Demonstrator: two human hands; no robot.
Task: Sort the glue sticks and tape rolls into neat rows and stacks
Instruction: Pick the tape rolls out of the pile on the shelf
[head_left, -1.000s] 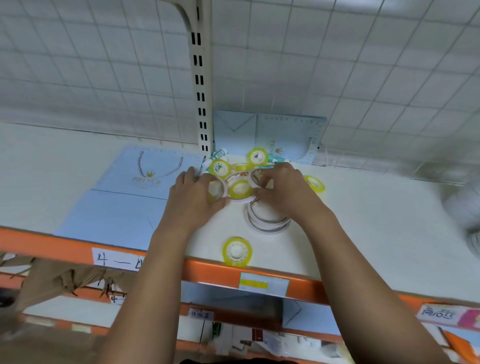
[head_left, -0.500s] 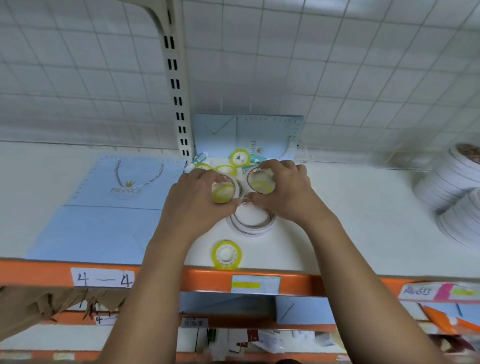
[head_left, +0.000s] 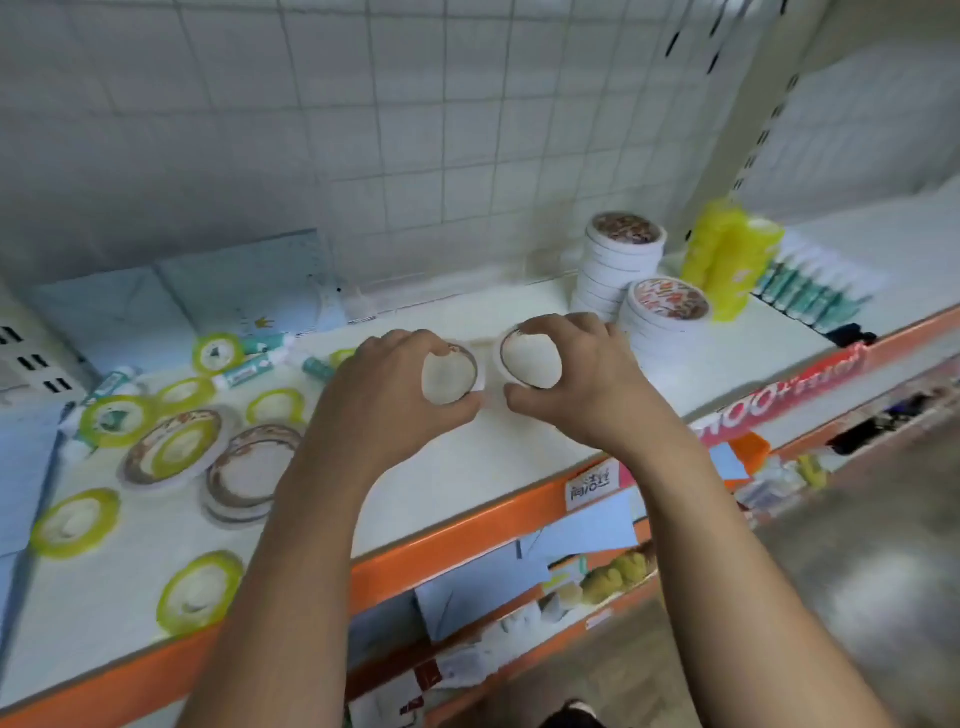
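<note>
Relocation of both hands from the scattered yellow tape rolls and glue sticks rightward along the shelf. Left hand with fingers curled round one white tape roll; right hand likewise clamped on a second white tape roll, just beside the shorter stack of matching rolls. Signals pickup complete; leaves stacking as the step in hand.

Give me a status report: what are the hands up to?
Both full: left hand grips a white tape roll, right hand grips a second roll. Two stacks of white rolls beyond the right hand. Path clear.
</note>
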